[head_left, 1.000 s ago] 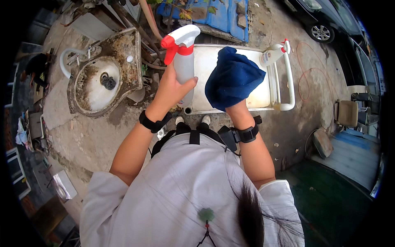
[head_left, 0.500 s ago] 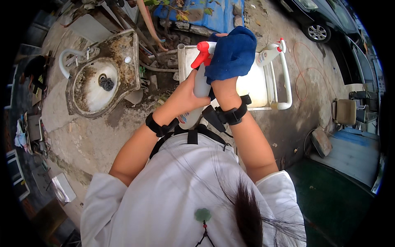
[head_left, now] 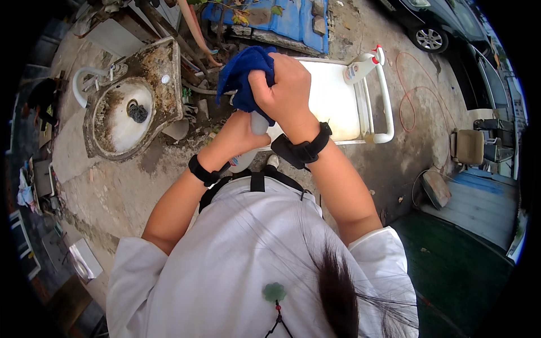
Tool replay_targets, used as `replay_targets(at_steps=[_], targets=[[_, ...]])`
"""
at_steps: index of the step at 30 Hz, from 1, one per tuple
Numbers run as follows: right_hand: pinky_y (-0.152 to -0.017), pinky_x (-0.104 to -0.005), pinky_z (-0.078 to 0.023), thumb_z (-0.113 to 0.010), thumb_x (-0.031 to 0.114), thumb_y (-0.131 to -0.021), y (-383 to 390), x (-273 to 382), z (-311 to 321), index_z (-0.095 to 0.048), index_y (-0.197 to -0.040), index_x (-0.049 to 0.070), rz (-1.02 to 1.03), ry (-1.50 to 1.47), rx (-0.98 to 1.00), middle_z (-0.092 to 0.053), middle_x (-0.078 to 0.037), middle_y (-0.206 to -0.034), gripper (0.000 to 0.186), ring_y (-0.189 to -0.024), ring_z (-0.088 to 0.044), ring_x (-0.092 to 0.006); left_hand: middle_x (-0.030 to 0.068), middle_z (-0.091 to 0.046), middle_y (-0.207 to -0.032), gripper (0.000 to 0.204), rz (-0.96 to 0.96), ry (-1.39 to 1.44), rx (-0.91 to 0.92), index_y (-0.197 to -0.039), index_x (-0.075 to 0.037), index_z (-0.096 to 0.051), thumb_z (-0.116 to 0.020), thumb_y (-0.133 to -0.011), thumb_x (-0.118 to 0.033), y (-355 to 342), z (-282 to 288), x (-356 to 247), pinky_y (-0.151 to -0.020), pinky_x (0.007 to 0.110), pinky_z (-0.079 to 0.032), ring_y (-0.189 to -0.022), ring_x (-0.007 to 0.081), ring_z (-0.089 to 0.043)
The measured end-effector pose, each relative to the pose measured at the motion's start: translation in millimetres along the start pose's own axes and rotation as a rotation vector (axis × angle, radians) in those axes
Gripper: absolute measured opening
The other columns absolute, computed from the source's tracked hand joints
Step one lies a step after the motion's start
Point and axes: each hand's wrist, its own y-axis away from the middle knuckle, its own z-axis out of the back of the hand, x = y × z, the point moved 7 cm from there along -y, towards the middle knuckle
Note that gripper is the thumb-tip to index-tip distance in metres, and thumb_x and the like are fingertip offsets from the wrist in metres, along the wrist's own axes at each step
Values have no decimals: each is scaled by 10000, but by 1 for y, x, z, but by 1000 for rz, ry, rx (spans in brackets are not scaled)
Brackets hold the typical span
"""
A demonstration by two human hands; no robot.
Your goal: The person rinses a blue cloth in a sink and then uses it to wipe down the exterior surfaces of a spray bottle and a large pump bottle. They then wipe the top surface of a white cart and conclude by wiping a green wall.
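Concrete yard (head_left: pixel 118 191) outdoors, seen from above by someone looking down past their own white shirt. A dark car (head_left: pixel 448 25) is parked at the upper right, and a blue sheet (head_left: pixel 287 31) lies at the top. Ahead of the person is a white trough (head_left: pixel 332 107) with a pale tubular rail (head_left: pixel 385 107) at its right end. To the left is a stained sink (head_left: pixel 163 59), brown with grime.

Both hands are raised over the trough's near left corner, close together. The right hand (head_left: pixel 288 87) is bunched around a blue cloth (head_left: pixel 243 81), thumb bent toward the person. The left hand (head_left: pixel 239 132) is wrapped around a pale bottle (head_left: pixel 260 123) just below, apparently to steady it while the cloth covers its upper part. The bottle is therefore mostly hidden; its top cannot be seen.

Of the containers, the held bottle looks cloudy, and its fill level cannot be told. A red-topped spray bottle (head_left: pixel 359 70) is at the trough's far right corner, seemingly set aside within reach; its contents are unclear too. In the sink basin, a small dark clump (head_left: pixel 137 112) sits over the drain.
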Motion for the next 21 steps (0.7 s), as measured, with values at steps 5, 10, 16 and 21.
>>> replay_targets(at_steps=[5,10,16,21], targets=[[-574,-278,-434,-539,192,-865,8,-29,1,-610,-838,-21,-331,-329,15,-606,-84,-666,226,-603,-545,-172,183,-597,-731,273,-121,14,-252,-815,27,-584,-664,-611,-134,4,14,-7,-675,381,-481,-730,347,-609],[-670,-228,-440,-483,202,-957,28,-13,1,-598,-1007,-34,-273,-492,-212,-634,-17,-793,267,-727,-543,-94,117,-650,-834,332,-119,43,-203,-916,-1,-603,-688,-619,-120,1,9,1,-711,332,-487,-794,242,-638],[-482,-257,-362,-521,215,-927,-6,-34,25,-588,-671,3,-322,-380,-155,-542,25,-567,339,-510,-457,-85,191,-619,-844,552,-142,91,-188,-1109,0,-519,-692,-604,-140,-2,11,-21,-706,357,-488,-767,305,-630],[-878,-354,-481,-343,333,-981,3,-93,28,-551,-1094,25,-758,-1384,-285,-626,-89,-1065,389,-957,-596,-209,32,-543,-952,495,-145,332,-183,-1063,-59,-475,-679,-612,-55,-1,40,-14,-821,313,-451,-881,142,-536]])
